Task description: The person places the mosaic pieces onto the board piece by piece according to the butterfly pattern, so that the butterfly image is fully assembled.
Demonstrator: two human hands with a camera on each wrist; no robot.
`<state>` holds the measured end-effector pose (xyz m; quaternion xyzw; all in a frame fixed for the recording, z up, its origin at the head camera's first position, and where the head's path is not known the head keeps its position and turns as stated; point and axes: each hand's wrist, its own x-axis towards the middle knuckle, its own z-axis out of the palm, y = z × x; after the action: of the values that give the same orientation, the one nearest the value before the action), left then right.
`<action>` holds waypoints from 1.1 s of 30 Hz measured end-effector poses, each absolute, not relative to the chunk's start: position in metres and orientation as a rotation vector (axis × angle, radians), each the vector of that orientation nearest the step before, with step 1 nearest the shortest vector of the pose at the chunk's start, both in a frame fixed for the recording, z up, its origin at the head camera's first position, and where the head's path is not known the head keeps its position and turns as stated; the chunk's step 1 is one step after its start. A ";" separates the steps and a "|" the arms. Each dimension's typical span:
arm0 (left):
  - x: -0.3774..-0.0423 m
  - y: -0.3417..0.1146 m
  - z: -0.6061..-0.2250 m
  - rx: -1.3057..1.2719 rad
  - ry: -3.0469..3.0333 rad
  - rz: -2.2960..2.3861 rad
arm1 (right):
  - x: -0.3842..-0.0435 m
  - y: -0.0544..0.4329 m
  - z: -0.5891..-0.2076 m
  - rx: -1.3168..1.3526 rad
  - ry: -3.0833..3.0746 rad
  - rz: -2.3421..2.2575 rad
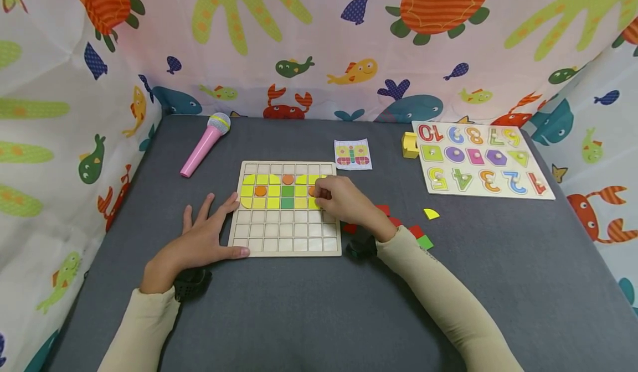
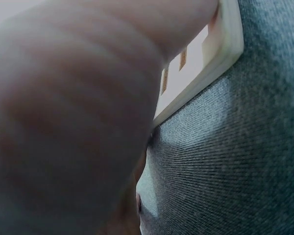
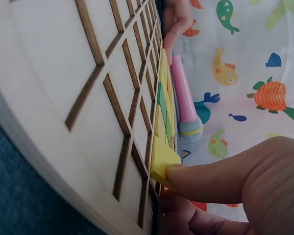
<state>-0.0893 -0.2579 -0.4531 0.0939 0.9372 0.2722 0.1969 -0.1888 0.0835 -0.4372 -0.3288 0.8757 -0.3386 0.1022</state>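
A wooden grid board (image 1: pixel 289 244) lies on the grey table, its upper rows filled with yellow, orange and green tiles (image 1: pixel 287 190). My left hand (image 1: pixel 199 242) rests at the board's left side with fingers spread, the thumb touching the lower left corner. Over the right end of the tile rows, my right hand (image 1: pixel 351 203) pinches a yellow tile (image 3: pixel 165 157) between thumb and fingers. The right wrist view shows that tile at the grid; whether it is fully seated I cannot tell. Beside the right wrist lie red tiles (image 1: pixel 394 221), partly hidden by the arm.
A green tile (image 1: pixel 425 242) and a yellow rounded piece (image 1: pixel 431 213) lie to the right. Behind the board is a butterfly pattern card (image 1: pixel 353 154). A pink toy microphone (image 1: pixel 204 148) lies back left; a number puzzle (image 1: pixel 488 161) leans on a yellow block (image 1: pixel 410 145).
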 end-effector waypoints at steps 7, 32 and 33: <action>-0.090 -0.257 -0.451 0.265 2.620 0.767 | -0.190 0.083 -0.439 -1.031 2.619 -0.950; -0.088 -0.257 -0.452 0.287 2.641 0.785 | -0.174 0.161 -0.419 -0.899 2.737 -1.040; -0.088 -0.257 -0.452 0.289 2.642 0.785 | -0.173 0.169 -0.419 -0.890 2.754 -1.040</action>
<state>-0.0879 -0.2569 -0.4519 0.1023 0.9371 0.2784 0.1840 -0.1726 0.1687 -0.4188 -0.2892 0.8950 -0.3379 0.0331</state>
